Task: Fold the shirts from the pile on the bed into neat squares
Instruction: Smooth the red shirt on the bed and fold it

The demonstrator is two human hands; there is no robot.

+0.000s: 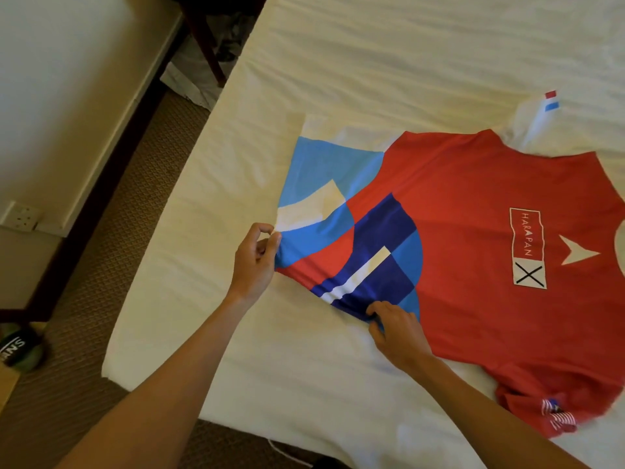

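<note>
One red shirt (pixel 473 204) lies spread flat on the white bed (pixel 406 45), collar toward the right edge of view, hem toward the left. Print on it: "HARAPAN" in a box, an X box below it, one white arrow shape, plus blue, navy and white colour blocks near the hem. A small flag patch shows on the near sleeve, which is bunched. Under the red shirt, one white shirt (pixel 537 126) pokes out at the far side, its sleeve carrying a red and a blue stripe. So two shirts visible, no separate pile in view.

Two hands, both on the red shirt's hem. Left hand (pixel 253 262) pinches the hem edge between thumb and fingers, other fingers loosely curled, fabric lifted slightly there. Right hand (pixel 395 330) has fingers curled onto the navy hem section, gripping the edge against the bed.

Off the bed: brown carpet (pixel 111 214), one wall socket (pixel 22 216) low on the left, dark chair legs (pixel 209 52) at top, one dark shoe (pixel 20 346) at far left.
</note>
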